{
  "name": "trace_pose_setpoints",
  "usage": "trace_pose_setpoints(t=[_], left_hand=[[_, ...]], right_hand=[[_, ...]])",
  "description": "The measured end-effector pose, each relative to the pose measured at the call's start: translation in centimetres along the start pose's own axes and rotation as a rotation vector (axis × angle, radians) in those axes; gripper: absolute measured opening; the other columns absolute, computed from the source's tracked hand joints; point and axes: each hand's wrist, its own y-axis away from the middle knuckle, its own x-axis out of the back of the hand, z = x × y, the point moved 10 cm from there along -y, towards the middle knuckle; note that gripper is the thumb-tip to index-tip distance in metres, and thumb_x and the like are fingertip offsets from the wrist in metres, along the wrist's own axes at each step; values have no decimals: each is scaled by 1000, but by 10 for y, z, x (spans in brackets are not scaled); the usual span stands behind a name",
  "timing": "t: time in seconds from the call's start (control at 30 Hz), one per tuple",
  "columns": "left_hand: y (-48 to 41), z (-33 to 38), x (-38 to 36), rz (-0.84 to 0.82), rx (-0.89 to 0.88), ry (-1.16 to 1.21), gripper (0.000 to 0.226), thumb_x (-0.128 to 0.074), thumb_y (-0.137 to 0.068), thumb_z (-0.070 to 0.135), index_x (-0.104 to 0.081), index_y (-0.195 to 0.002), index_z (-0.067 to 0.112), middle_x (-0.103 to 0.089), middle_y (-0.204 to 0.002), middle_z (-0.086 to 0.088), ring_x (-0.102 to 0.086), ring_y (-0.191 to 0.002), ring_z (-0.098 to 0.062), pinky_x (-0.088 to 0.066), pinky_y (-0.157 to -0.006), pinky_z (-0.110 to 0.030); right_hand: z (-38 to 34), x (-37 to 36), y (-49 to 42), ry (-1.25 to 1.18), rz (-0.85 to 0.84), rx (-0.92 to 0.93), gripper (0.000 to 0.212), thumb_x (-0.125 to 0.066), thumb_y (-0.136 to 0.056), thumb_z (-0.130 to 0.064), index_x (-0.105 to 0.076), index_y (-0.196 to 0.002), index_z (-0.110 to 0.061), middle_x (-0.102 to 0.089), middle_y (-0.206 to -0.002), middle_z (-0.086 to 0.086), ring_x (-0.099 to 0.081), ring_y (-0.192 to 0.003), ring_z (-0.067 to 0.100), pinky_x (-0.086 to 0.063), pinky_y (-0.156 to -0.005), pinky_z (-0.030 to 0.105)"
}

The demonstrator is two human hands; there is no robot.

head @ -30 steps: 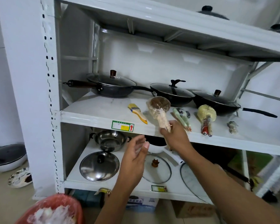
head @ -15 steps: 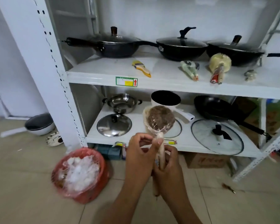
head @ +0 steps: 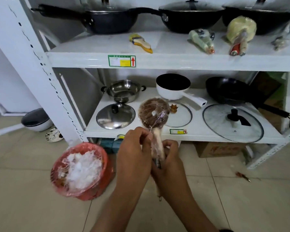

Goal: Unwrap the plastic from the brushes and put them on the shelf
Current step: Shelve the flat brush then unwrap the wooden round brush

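Peeling the wrapped round brush (head: pixel 153 113).
Our right hand (head: pixel 171 158) gripped its handle (head: pixel 156 144); our left hand (head: pixel 134 153) pinched the plastic film (head: pixel 161 115), best drawn off steadily.

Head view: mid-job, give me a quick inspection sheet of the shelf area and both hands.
Surface: upper shelf holds brushes in front of black pans.
Job's things: round brown brush, wrapped, held before the lower shelf; yellow brush looks bare; green brush and pale round brush wrapped.
Clutter: red bin of crumpled plastic on the floor; pots and lids on the lower shelf.
Hands: left hand pinches the plastic wrap at the brush neck; right hand grips its handle.
Cables: nothing seen.
Surroundings: tiled floor, white pan, cardboard box.
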Motion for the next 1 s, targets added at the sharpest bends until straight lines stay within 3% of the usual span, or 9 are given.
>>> trace_pose_setpoints(t=[0.2, 0.33, 0.4, 0.5, 0.57, 0.63, 0.77, 0.93, 1.0], left_hand=[[-8, -17, -3, -16, 49, 141, 14, -55, -104, 25, -62, -91, 26, -69, -86, 11, -67, -78, 3, -52, -62, -11], [-11, -34, -1, -7, 106, 213, 17, -55, -104, 22, -61, -88, 23, -73, -87, 6, -71, -79, -10, -61, -72, -35], [-12, -37, -2, -12, 122, 267, 17, -54, -104, 21, -61, -88, 20, -72, -88, 3, -71, -81, -14, -60, -74, -39], [-12, -36, 0, -12, 130, 314, 18, -52, -105, 20, -60, -89, 17, -72, -87, 1, -71, -82, -14, -60, -76, -39], [-13, -37, 1, -11, 140, 346, 18, -50, -106, 18, -58, -90, 17, -72, -87, -2, -72, -84, -19, -61, -78, -45], [-14, -37, 2, -13, 146, 370, 17, -49, -107, 15, -57, -91, 14, -70, -84, -3, -72, -79, -17, -62, -76, -40], [-15, -35, 6, -18, 152, 396, 17, -49, -107, 14, -56, -91, 11, -69, -76, -2, -68, -68, -11, -54, -63, -20], [-17, -35, 7, -21, 120, 333, 21, -49, -107, 21, -55, -89, 14, -68, -80, -8, -61, -69, -22, -52, -65, -31], [-16, -33, 8, -9, 116, 321, 20, -48, -107, 20, -54, -88, 15, -68, -80, -7, -60, -68, -19, -48, -62, -23]], right_hand=[[11, -11, -13, -25, -26, -32, 54, -77, -90, -11, -40, -122, -34, -63, -97, -22, -65, -84, -17, -51, -62, 7], [13, -22, -16, -8, -66, -19, 58, -79, -88, -16, -44, -131, -35, -60, -106, -25, -59, -92, -20, -47, -70, 3], [14, -26, -16, -26, -105, -33, 42, -74, -91, -25, -51, -124, -38, -62, -101, -23, -59, -86, -19, -46, -68, 2], [17, -31, -14, -266, -134, -157, 6, -60, -98, -51, -63, -100, -47, -70, -82, -5, -64, -67, 0, -49, -57, 11], [19, -29, -16, -334, -110, -189, 26, -50, -93, -67, -67, -96, -47, -69, -77, -1, -64, -65, 9, -50, -57, 16], [18, -27, -17, -350, -99, -174, 37, -44, -90, -66, -68, -103, -40, -68, -79, 0, -63, -67, 11, -51, -59, 18], [17, -29, -15, -388, -118, -162, 38, -45, -90, -64, -69, -100, -37, -67, -73, 1, -61, -65, 12, -52, -65, 28], [22, -28, -17, -376, -129, -196, 30, -47, -86, -68, -69, -93, -49, -75, -80, 2, -65, -67, 15, -56, -72, 36], [21, -26, -18, -357, -117, -185, 30, -46, -87, -69, -69, -95, -51, -75, -85, 1, -66, -72, 15, -56, -76, 39]])
